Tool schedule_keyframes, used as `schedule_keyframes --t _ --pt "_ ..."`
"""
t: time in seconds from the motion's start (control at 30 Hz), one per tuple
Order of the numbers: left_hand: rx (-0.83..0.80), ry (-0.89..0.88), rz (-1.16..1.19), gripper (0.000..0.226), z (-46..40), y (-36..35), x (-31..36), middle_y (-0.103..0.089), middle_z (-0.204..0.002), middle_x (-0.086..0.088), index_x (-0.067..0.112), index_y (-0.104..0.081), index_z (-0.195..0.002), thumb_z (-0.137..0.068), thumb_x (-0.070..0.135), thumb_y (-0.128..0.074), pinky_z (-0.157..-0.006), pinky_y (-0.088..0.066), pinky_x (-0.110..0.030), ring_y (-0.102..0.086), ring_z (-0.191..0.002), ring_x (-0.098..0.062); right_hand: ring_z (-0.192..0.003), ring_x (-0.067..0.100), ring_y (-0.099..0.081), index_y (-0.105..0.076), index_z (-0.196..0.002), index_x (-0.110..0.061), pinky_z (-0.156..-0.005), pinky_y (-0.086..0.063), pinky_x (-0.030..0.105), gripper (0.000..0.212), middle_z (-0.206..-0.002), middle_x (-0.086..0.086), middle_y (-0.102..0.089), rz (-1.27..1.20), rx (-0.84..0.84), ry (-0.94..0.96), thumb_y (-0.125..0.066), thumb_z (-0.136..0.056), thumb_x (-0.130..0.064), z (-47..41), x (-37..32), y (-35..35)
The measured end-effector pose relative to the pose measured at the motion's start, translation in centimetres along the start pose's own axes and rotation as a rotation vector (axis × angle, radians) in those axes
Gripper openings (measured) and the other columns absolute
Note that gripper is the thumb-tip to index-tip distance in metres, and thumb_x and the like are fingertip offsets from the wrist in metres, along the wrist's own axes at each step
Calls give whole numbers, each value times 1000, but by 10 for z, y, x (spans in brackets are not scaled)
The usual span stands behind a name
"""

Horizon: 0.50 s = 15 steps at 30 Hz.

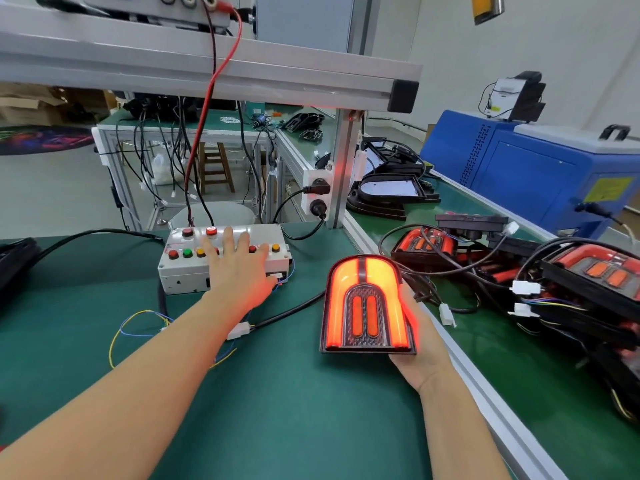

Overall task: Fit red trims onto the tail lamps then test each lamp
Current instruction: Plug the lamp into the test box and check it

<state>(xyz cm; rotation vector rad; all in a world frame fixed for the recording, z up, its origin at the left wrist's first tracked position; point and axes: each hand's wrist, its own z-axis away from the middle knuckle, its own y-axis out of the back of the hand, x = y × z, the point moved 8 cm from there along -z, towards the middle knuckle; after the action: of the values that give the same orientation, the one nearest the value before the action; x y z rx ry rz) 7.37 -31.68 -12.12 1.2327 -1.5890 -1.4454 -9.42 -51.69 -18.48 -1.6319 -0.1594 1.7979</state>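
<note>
Red-lit tail lamp in right hand, left hand apart.

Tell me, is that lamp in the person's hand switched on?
On. The tail lamp glows bright orange-red and casts red light on the right hand holding it.

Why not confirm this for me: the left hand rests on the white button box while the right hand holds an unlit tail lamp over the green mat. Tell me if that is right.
Not quite. The head view shows the tail lamp in the right hand glowing red-orange, so it is lit. The rest stands: the left hand rests on the white button box, over the green mat.
</note>
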Motion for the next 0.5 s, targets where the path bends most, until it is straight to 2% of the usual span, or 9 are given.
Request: schedule_keyframes --t 0.17,0.33,0.5 --pt "4 -7 5 65 -1 0 0 -13 -158 -8 36 -27 -146 -88 61 -45 -109 4 -66 4 -145 -35 -91 19 -73 -69 -112 -19 -77 -50 36 45 -106 6 -74 121 6 2 -51 -86 -51 1 -2 0" --pt "25 -15 -3 66 -2 1 1 -14 -158 -6 35 -29 -145 -88 63 -44 -109 4 -66 3 -145 -34 -91 17 -73 -68 -110 -22 -80 -51 37 41 -104 3 -75 187 27 13 -47 -92 -52 0 -4 1" --pt "22 -6 -15 65 0 2 1 -13 -158 -6 33 -29 -145 -89 62 -42 -109 4 -65 3 -145 -33 -100 20 -71 -65 -119 -22 -73 -55 31 52 -111 5 -73 238 -17 13 -50 -83 -57 2 -7 -4"
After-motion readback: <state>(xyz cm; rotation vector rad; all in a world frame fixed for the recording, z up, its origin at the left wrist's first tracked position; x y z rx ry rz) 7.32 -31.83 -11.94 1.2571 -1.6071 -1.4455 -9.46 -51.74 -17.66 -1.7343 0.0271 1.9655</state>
